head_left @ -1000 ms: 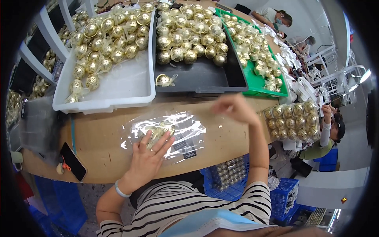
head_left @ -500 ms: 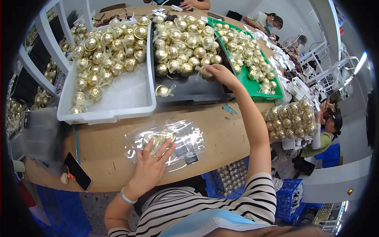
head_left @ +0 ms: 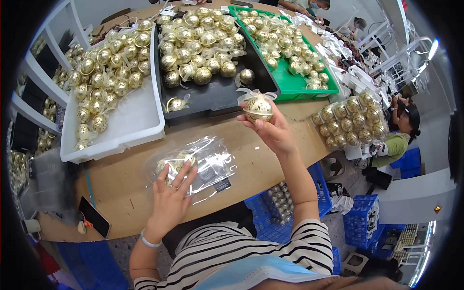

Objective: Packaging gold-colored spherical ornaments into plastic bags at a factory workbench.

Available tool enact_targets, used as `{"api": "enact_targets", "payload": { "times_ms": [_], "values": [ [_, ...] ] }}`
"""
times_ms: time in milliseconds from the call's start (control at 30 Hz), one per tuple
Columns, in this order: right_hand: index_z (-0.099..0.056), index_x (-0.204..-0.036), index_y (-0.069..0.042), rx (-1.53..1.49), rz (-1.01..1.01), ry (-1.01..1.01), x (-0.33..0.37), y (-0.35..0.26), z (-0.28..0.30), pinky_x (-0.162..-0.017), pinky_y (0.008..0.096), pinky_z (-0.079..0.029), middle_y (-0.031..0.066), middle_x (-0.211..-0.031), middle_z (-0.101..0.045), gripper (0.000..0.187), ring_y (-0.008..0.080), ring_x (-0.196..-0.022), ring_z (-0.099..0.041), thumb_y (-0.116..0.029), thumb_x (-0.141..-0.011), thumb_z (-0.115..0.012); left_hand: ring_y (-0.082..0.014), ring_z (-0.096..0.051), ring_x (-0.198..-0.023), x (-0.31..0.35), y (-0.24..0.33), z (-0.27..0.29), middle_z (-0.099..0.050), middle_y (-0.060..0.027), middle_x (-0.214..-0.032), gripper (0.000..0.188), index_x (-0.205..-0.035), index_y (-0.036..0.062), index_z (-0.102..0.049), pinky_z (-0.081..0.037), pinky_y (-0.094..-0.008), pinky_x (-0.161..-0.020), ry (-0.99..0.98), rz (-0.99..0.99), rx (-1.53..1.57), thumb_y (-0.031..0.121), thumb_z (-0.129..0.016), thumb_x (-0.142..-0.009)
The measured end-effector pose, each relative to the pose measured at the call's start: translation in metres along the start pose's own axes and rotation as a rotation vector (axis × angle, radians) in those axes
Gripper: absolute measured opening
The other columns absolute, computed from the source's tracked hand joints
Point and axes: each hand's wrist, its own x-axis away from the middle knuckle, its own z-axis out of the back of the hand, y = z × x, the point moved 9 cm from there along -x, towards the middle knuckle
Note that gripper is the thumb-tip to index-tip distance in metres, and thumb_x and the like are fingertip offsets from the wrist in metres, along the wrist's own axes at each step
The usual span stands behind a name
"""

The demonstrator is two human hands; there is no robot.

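Note:
A gold ball ornament [head_left: 258, 107] with pierced patterning and a sheer ribbon bow is gripped in the fingers of my right hand [head_left: 275, 135], raised over the table in front of the black tray [head_left: 227, 110]. Across a clear plastic bag [head_left: 215, 157] lies my left hand [head_left: 169, 205], fingers spread. Gold balls [head_left: 187, 157] show inside the bag beside those fingertips; their exact number is partly hidden. Similar beribboned balls [head_left: 203, 75] are heaped in the black tray, with one ball [head_left: 175, 103] alone near its front left corner.
More gold balls fill a white tray [head_left: 140, 113] at left and a green tray [head_left: 287, 84] at right. A clear pack of balls [head_left: 350, 121] stands at the table's right end. A phone [head_left: 94, 217] lies near the left edge. Co-workers sit beyond.
My right hand has come back from the black tray toward me, carrying a gold ball now fully visible. My left hand stays on the bag. The whole view has shifted slightly.

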Motion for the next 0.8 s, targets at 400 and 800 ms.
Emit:
{"api": "enact_targets", "payload": {
  "times_ms": [400, 800],
  "values": [
    [-0.046, -0.141, -0.001, 0.374, 0.130, 0.034, 0.032, 0.012, 0.034, -0.112, 0.0395, -0.037, 0.0101, -0.131, -0.052, 0.070, 0.0261, -0.129, -0.048, -0.009, -0.080, -0.081, -0.0397, -0.033, -0.140, 0.000, -0.002, 0.002, -0.040, 0.0056, -0.160, 0.079, -0.151, 0.0260, -0.049, -0.033, -0.0504, -0.110, 0.030, -0.007, -0.020, 0.015, -0.080, -0.078],
    [-0.054, -0.137, -0.002, 0.561, -0.452, -0.825, 0.024, 0.116, -0.032, -0.100, 0.0357, -0.045, 0.0106, -0.126, -0.062, 0.062, 0.0207, -0.113, -0.056, -0.020, -0.086, -0.082, -0.0388, -0.032, -0.139, -0.003, -0.003, 0.003, -0.041, 0.0052, -0.159, 0.079, -0.151, 0.0262, -0.048, -0.031, -0.0525, -0.114, 0.018, -0.022, 0.039, 0.017, -0.079, -0.078]
  ]
}}
